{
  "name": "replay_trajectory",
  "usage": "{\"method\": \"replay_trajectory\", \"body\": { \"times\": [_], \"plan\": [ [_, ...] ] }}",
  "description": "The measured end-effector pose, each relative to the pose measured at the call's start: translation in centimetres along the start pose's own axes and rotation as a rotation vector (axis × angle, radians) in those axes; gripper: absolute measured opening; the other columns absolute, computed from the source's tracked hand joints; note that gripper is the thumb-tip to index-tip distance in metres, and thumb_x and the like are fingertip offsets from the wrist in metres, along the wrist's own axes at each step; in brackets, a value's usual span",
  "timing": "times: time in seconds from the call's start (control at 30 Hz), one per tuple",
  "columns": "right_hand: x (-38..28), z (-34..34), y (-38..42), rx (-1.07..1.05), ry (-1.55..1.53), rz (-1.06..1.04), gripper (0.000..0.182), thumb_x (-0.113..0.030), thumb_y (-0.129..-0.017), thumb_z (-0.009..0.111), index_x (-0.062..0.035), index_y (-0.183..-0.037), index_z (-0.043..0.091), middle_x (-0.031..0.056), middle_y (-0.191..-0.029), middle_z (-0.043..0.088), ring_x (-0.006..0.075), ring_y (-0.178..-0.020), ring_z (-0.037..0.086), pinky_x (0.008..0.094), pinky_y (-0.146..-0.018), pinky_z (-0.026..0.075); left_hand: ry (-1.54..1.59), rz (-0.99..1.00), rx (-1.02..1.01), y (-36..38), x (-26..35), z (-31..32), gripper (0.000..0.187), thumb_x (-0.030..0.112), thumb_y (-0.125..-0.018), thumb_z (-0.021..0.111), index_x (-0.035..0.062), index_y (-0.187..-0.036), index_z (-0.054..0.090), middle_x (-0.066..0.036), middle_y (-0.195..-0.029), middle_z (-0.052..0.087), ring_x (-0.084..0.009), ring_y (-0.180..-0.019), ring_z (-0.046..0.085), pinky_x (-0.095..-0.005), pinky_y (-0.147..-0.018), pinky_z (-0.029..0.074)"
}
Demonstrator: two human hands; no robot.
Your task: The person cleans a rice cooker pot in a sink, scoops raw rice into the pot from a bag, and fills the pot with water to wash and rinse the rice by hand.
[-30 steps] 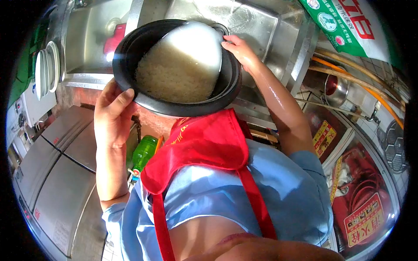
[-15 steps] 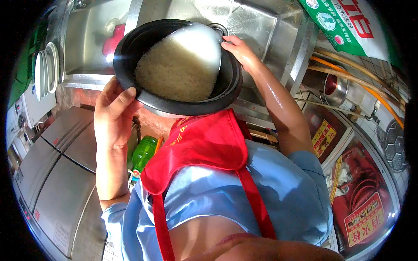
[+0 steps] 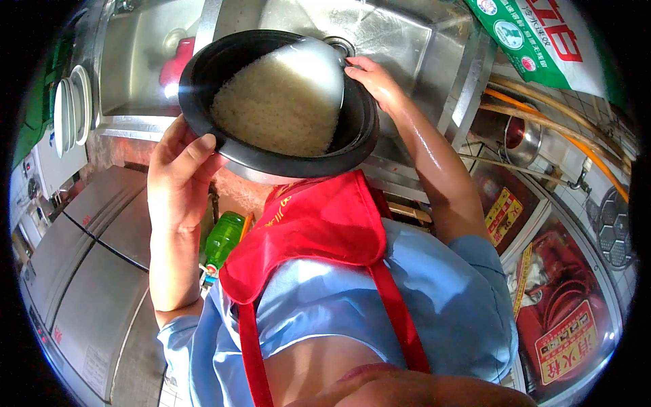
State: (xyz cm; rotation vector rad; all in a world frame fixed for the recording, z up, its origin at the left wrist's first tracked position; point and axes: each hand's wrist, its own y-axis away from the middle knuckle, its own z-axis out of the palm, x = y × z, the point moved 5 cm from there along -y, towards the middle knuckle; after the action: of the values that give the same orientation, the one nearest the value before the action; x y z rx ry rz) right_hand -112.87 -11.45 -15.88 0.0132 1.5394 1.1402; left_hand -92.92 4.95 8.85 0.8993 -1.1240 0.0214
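Observation:
A black rice cooker inner pot [image 3: 203, 129] is held up over the front edge of the sink, tilted toward its far right side. Wet rice [image 3: 271, 112] lies heaped in it, and cloudy white water [image 3: 319, 61] has pooled along the far right wall. My left hand [image 3: 182, 157] grips the near left rim, thumb on top and fingers partly hidden underneath. At the right rim, my right hand [image 3: 374, 80] is closed on the pot's edge, with some fingertips out of sight.
Behind the pot is a steel sink basin [image 3: 407, 41] with a drain. A second basin [image 3: 135, 61] holds a red item [image 3: 180, 62]. White plates [image 3: 71, 115] stand at left, above steel cabinets [image 3: 102, 271]. A green bottle [image 3: 225, 239] sits below; a green-white bag [image 3: 536, 41] hangs upper right.
The pot has shifted very slightly to the right, and its tilt has changed a little. Both hands keep their hold on the rim.

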Motion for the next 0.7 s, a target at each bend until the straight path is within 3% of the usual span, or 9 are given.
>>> {"method": "replay_trajectory", "body": {
  "times": [0.53,0.7],
  "plan": [
    [0.8,0.0,-0.4,-0.029,-0.139,0.066,0.041,-0.019,-0.082,0.06,-0.0032,-0.118,0.048,0.0107,-0.104,0.059,0.0169,-0.092,0.056,0.029,-0.08,0.045,0.028,-0.01,-0.029,-0.1,0.3,1.0,0.043,0.001,-0.076,0.057,-0.0053,-0.117,0.044,-0.008,-0.099,0.057,-0.0134,-0.085,0.058,-0.0245,-0.075,0.051],
    [0.4,-0.9,-0.6,-0.049,-0.172,0.137,0.035,-0.018,-0.081,0.061,0.0,-0.11,0.054,0.0094,-0.097,0.061,0.0171,-0.083,0.059,0.0298,-0.075,0.048,-0.014,-0.037,-0.008,-0.1,0.1,0.6,0.042,0.003,-0.076,0.057,-0.0036,-0.116,0.046,-0.007,-0.102,0.056,-0.0128,-0.087,0.057,-0.0233,-0.073,0.05]
  ]
}}
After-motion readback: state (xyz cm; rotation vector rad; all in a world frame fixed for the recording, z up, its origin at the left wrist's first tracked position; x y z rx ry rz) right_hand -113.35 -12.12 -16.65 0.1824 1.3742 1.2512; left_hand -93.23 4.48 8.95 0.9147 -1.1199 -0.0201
